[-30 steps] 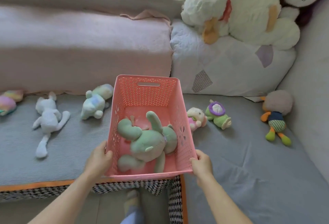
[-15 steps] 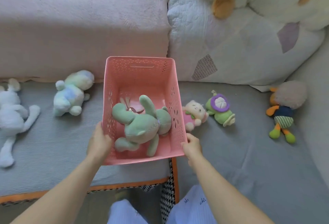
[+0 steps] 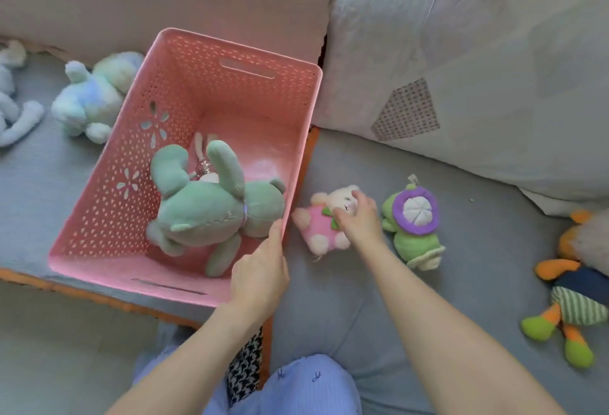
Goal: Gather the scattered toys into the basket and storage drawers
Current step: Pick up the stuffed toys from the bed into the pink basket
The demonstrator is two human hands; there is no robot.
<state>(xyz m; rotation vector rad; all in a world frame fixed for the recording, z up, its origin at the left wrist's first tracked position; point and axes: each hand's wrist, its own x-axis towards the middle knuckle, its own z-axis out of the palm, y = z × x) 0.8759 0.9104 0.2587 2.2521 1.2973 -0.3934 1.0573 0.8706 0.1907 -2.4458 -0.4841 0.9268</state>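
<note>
A pink perforated basket [image 3: 211, 91] sits tilted on the grey mat [image 3: 395, 299], holding a green plush [image 3: 211, 213]. A pink-and-cream plush [image 3: 321, 226] lies just beside it.

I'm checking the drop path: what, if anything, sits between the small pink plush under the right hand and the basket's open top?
Only the pink basket's own right wall, which the pink plush lies just outside, must be cleared. The left hand holds that wall's rim near the front corner. The green plush fills the near half; the far half shows bare floor.

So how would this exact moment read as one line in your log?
left hand: holds pink basket rim | right hand: on small pink plush, grasp unclear | green plush: in basket
</note>
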